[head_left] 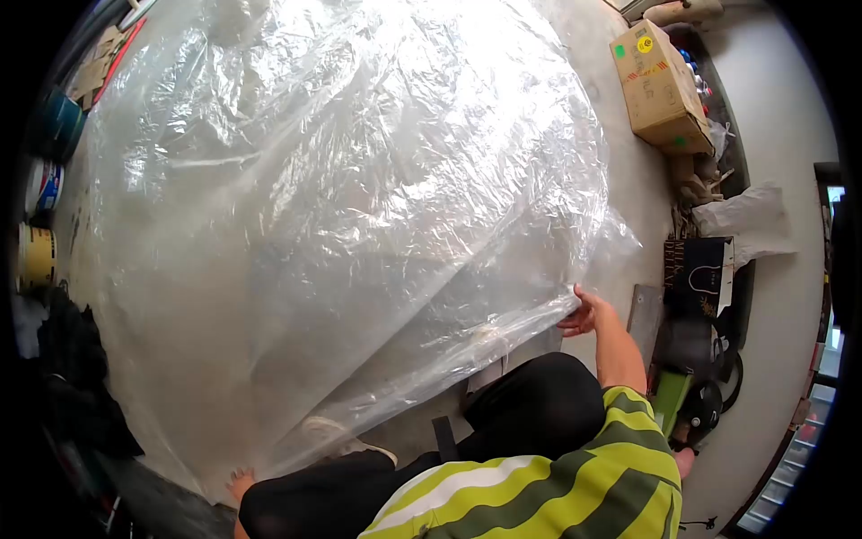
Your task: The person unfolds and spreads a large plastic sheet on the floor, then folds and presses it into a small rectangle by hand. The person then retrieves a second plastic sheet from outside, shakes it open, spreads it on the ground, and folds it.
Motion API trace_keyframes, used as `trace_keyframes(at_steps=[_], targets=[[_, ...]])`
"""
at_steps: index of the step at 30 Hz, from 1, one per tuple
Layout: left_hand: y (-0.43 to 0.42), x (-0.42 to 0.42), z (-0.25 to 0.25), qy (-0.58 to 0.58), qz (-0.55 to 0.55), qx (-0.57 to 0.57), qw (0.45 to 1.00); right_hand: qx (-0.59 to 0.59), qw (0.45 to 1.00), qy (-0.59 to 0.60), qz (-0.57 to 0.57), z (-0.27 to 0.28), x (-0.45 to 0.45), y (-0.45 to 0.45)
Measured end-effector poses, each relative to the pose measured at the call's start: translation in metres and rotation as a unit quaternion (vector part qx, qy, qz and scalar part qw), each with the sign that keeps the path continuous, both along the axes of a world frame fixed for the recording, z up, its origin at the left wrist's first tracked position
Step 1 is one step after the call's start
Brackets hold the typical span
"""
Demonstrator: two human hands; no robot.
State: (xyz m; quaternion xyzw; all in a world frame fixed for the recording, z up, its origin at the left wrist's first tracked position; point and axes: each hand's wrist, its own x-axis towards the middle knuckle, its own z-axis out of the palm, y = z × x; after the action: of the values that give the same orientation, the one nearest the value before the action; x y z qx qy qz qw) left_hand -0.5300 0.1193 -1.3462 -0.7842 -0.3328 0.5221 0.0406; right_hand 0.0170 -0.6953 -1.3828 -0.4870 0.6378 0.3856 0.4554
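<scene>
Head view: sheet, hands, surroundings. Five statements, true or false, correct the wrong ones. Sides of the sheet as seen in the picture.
1. The right hand grips an edge of the sheet. True.
2. The sheet is opaque and blue. False: it is see-through and colourless, with shiny creases.
3. The carton stands to the right of the sheet. True.
4. The left hand rests on the carton. False: it is at the sheet's near left corner, far from the carton.
5. The sleeve is plain red. False: it has yellow-green and dark stripes.
</scene>
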Motion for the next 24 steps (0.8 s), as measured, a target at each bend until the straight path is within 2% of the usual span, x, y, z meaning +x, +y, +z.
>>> trace_keyframes(at_steps=[1,2,3,4,6,7,8,10,12,13,15,16,18,20,21,22,23,24], targets=[[0.003,-0.005,-0.005,0.033,0.02,-0.014,0.999,-0.128,0.991,0.027,0.016,0.009,-0.018,0.025],[-0.001,-0.008,-0.006,0.073,0.033,-0.04,0.996,-0.128,0.991,0.026,0.016,-0.002,-0.034,0.0],[0.005,-0.011,-0.007,0.122,0.039,-0.069,0.989,-0.146,0.981,-0.123,0.046,-0.032,-0.043,-0.043],[0.015,-0.016,-0.009,0.171,0.042,-0.103,0.979,-0.158,0.946,-0.272,0.078,-0.053,-0.039,-0.059],[0.039,-0.005,-0.018,0.237,0.034,-0.165,0.957,-0.251,0.902,-0.351,0.016,-0.044,-0.024,-0.053],[0.044,0.016,-0.019,0.236,0.03,-0.2,0.951,-0.244,0.903,-0.353,0.022,-0.041,-0.01,-0.049],[0.045,0.057,-0.016,0.205,0.032,-0.24,0.948,-0.273,0.889,-0.368,0.0,-0.034,0.003,-0.051],[0.019,0.187,0.023,0.1,0.148,-0.381,0.907,-0.287,0.872,-0.395,-0.021,-0.03,0.037,-0.039],[0.005,0.216,0.027,-0.004,0.076,-0.436,0.897,-0.3,0.875,-0.376,0.054,-0.028,0.051,-0.032],[-0.014,0.257,0.048,-0.054,0.081,-0.462,0.882,-0.298,0.871,-0.387,0.044,-0.028,0.056,-0.026],[-0.064,0.336,0.072,-0.096,0.074,-0.515,0.849,-0.111,0.885,-0.449,0.048,-0.037,0.056,-0.003],[-0.084,0.373,0.075,-0.108,0.051,-0.538,0.834,-0.109,0.879,-0.462,0.047,-0.031,0.067,0.018],[-0.101,0.397,0.071,-0.109,0.006,-0.538,0.836,-0.192,0.764,-0.616,-0.016,0.009,0.058,0.085],[-0.148,0.44,0.083,-0.224,-0.02,-0.533,0.816,-0.193,0.726,-0.636,0.179,0.066,0.049,0.158],[-0.172,0.456,0.085,-0.312,0.002,-0.547,0.777,-0.181,0.692,-0.628,0.307,0.084,0.041,0.198],[-0.196,0.471,0.084,-0.396,0.023,-0.557,0.729,-0.332,0.371,-0.607,0.619,0.07,0.028,0.221],[-0.222,0.485,0.1,-0.475,0.019,-0.566,0.673,-0.198,0.47,-0.432,0.744,0.112,0.024,0.277],[-0.244,0.5,0.12,-0.55,0.014,-0.571,0.61,-0.135,0.448,-0.522,0.713,0.121,0.013,0.304]])
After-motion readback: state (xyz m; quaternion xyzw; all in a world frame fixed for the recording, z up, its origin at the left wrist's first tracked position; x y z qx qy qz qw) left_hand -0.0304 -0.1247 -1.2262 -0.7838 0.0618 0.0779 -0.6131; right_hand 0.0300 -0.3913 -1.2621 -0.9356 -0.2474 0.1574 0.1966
